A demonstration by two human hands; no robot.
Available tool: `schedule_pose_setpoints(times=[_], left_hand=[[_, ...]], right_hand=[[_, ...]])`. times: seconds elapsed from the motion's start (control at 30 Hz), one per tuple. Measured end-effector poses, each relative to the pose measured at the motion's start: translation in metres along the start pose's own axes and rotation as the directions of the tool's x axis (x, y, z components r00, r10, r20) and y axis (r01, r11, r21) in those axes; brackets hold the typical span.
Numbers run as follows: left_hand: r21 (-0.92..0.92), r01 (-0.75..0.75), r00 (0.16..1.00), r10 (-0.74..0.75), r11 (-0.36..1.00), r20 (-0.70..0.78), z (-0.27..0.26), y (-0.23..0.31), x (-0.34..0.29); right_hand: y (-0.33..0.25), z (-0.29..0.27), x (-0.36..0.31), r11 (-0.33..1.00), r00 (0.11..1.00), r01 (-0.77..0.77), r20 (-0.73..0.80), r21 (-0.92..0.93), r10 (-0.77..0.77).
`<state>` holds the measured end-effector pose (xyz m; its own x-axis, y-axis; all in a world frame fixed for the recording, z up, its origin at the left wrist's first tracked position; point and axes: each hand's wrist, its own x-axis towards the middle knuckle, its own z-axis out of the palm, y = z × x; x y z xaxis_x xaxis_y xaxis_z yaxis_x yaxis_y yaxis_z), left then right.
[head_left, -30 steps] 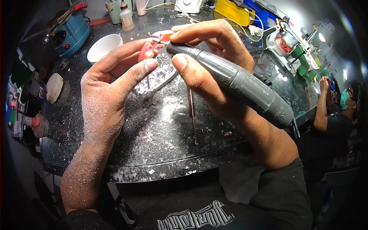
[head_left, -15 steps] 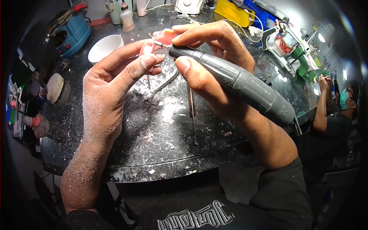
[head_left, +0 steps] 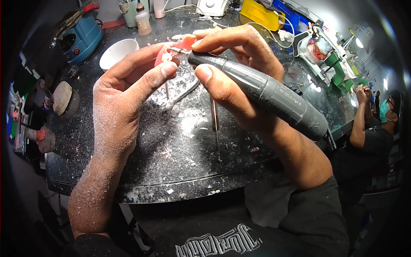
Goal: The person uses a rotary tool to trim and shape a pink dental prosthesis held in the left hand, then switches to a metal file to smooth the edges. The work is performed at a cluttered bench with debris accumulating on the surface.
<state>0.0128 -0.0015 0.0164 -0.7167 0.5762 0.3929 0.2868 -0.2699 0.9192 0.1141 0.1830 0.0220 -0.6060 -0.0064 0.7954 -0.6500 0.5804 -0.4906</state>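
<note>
Two things are gripped, as I see from my distant post: the denture (head_left: 160, 58), pink with pale teeth, and the grey drill (head_left: 265, 88); the left hand (head_left: 116, 92), dusted pale down to the forearm, is mostly closed, thumb and fingers pinching the denture; the right hand (head_left: 233, 96) is curled round the drill, thumb on the near side, fingers along the far side. I find the denture raised above the table (head_left: 184, 171), between the two hands, at the drill's front end; the bit (head_left: 177, 50) points left at the pink part, though I cannot tell whether it touches; a right fingertip sits close to the denture's far end, contact unclear to me.

Below the hands I make out a thin tool (head_left: 214, 113) lying amid pale and pink shavings (head_left: 165, 153); past the left hand is a white bowl (head_left: 114, 53), with a bottle (head_left: 143, 23) farther back and a blue machine (head_left: 81, 40) to its left; a yellow bin (head_left: 257, 16) sits at the back right; a co-worker (head_left: 376, 135) shows at the far right, hands raised.
</note>
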Motion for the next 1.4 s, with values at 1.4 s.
schedule_pose_setpoints(times=[1.4], left_hand=[[-0.637,0.388,0.917,-0.215,0.666,0.335,-0.02,-0.014,0.004]], right_hand=[[0.008,0.007,-0.005,0.98,0.988,0.145,0.068,-0.133,-0.137]])
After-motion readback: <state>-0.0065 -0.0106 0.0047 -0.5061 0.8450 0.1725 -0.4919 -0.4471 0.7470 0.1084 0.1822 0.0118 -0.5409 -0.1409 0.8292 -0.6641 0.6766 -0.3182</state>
